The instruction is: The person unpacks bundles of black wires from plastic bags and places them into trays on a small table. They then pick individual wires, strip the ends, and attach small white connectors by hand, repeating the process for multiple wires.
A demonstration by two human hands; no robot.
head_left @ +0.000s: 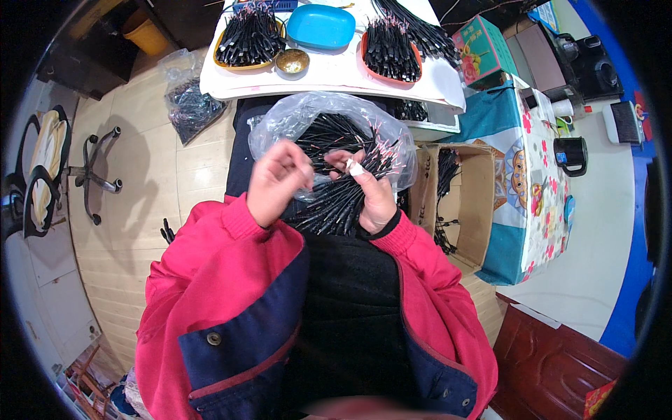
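A clear plastic bag [271, 128] lies open on my lap, filled with black cables [329, 206] whose bared ends show pinkish and white wires. Over its left side, my left hand [281, 180] is raised with the fingers curled to the thumb; anything pinched there is too small to see. My right hand [374, 196] is over the bag's right side, beside the wire ends. Its thumb, wrapped in something white, is bent toward the fingers, and whatever lies between them cannot be made out.
Ahead, a white table [318, 75] holds a yellow tray [227, 68], a red tray [406, 82], both with black cables, a blue tray [322, 26] and a small metal bowl [292, 63]. A cardboard box [476, 203] stands right; a cable bag [190, 108] lies left.
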